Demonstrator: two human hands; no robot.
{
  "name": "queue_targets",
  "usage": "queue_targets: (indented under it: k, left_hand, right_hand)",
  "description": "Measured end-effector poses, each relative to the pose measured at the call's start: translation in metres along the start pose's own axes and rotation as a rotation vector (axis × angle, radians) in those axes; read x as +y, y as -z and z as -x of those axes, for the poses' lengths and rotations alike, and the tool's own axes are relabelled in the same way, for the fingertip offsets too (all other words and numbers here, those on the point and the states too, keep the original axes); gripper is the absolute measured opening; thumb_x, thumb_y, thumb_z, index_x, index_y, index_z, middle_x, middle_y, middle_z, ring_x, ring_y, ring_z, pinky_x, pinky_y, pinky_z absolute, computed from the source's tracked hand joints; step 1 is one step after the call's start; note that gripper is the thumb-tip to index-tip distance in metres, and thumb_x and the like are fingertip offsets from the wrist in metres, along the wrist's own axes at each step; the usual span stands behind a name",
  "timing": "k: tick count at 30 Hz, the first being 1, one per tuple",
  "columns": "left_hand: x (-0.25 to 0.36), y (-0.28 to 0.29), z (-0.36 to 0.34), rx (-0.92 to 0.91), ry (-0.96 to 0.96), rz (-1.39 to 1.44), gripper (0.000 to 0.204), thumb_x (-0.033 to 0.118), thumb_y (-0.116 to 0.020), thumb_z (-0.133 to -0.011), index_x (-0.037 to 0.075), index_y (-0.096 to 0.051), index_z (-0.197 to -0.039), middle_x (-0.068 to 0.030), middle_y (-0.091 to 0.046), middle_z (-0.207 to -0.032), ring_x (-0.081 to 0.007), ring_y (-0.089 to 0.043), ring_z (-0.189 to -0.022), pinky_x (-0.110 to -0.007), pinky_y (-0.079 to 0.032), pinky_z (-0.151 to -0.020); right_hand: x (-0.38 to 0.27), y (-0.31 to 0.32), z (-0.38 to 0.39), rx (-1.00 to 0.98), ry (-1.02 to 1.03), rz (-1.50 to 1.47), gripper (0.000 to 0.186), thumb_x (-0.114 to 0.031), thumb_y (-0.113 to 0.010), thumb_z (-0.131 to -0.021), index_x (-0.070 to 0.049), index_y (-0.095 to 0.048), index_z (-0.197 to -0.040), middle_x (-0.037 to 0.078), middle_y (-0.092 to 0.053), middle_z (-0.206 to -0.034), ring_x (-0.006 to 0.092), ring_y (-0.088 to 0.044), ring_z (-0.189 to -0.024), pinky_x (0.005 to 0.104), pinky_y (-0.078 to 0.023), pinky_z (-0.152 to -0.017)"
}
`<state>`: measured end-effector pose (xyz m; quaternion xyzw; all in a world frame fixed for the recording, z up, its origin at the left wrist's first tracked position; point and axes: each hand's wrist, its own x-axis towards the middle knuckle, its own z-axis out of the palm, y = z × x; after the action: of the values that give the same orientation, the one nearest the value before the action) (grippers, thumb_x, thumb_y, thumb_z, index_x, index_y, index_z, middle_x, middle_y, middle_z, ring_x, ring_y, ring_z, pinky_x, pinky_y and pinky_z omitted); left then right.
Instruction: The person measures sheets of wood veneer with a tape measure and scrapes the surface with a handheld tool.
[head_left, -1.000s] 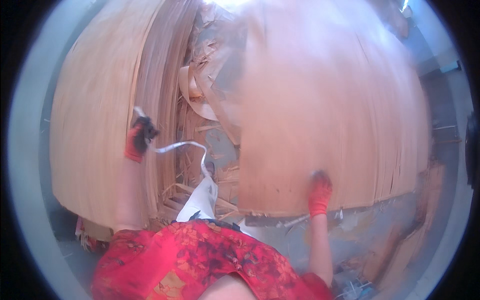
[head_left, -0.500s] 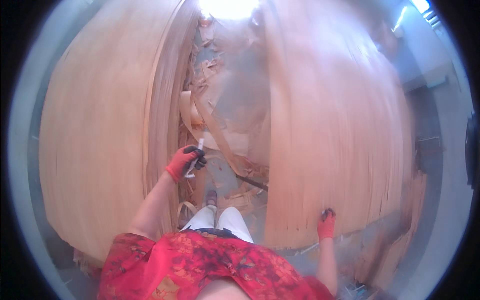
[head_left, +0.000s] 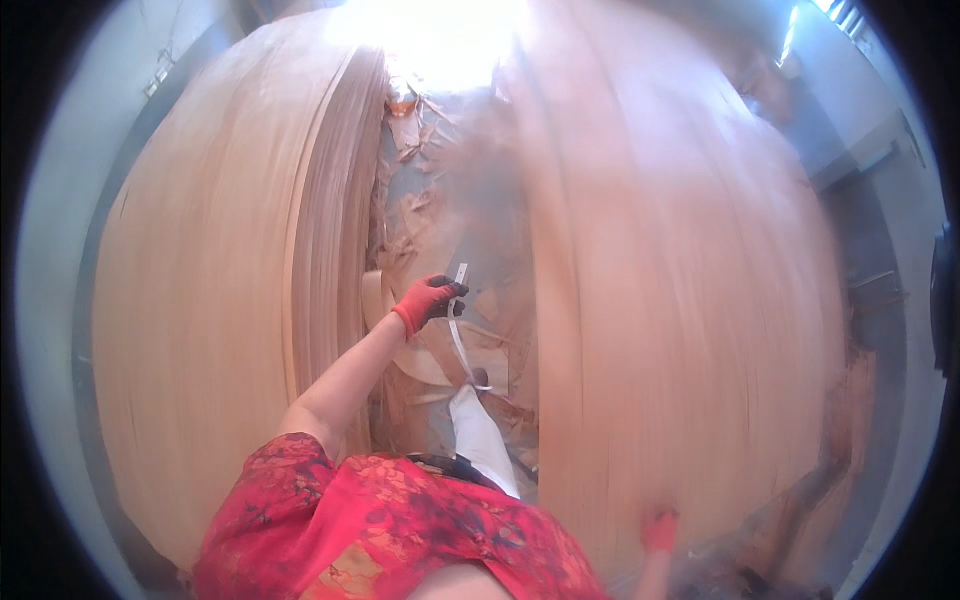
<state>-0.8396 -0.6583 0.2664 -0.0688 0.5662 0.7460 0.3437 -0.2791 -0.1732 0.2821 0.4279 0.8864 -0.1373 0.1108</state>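
A white strip [head_left: 459, 342] hangs at the centre of the view, its upper end pinched in the closed grip of your gloved left hand [head_left: 430, 303], its tail beside your shoe [head_left: 481, 378]. Your right hand [head_left: 658, 530] blurs at five o'clock, its grip impossible to tell, near the wood sheet [head_left: 690, 320] at three. A wood stack [head_left: 200, 320] fills nine o'clock; scraps [head_left: 408, 215] litter eleven.
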Motion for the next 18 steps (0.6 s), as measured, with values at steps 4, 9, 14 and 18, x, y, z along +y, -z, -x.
queue_targets:
  k: [4,9,14,18]
  left_hand:
    - [0.046,0.026,-0.079,-0.045,0.028,0.083,0.029,0.020,-0.067,-0.096,0.002,-0.065,-0.118,-0.0087,-0.071,-0.110,-0.0243,-0.071,-0.091,-0.040,-0.059,-0.084]
    - [0.135,0.039,-0.167,0.015,0.010,0.126,0.032,0.023,-0.069,-0.095,0.006,-0.062,-0.121,-0.0078,-0.070,-0.116,-0.0247,-0.071,-0.094,-0.039,-0.058,-0.085]
    - [0.229,0.050,-0.304,0.020,-0.034,0.118,0.030,0.020,-0.071,-0.092,0.003,-0.066,-0.116,-0.0094,-0.069,-0.109,-0.0248,-0.071,-0.089,-0.038,-0.059,-0.077]
    - [0.268,0.100,-0.471,-0.088,-0.392,-0.310,0.024,0.019,-0.069,-0.092,0.008,-0.066,-0.113,-0.0062,-0.070,-0.101,-0.0210,-0.070,-0.088,-0.035,-0.058,-0.077]
  right_hand:
    - [0.062,0.007,0.003,-0.147,0.056,0.143,0.050,-0.012,-0.080,-0.064,0.000,-0.054,-0.105,0.021,-0.051,-0.119,0.0383,-0.056,-0.109,0.0421,-0.050,-0.094]
    - [-0.001,0.046,-0.017,-0.494,-0.177,0.137,0.051,-0.021,-0.078,-0.066,-0.002,-0.063,-0.110,0.019,-0.057,-0.121,0.0357,-0.060,-0.111,0.0442,-0.052,-0.091]
    - [-0.046,0.096,-0.075,-0.724,-0.103,0.521,0.049,-0.028,-0.072,-0.077,-0.007,-0.067,-0.121,0.017,-0.065,-0.125,0.0352,-0.062,-0.118,0.0451,-0.052,-0.097]
    - [-0.165,0.109,-0.150,-0.650,-0.356,0.362,0.050,-0.028,-0.070,-0.080,-0.007,-0.066,-0.125,0.019,-0.066,-0.125,0.0323,-0.065,-0.114,0.0425,-0.055,-0.089]
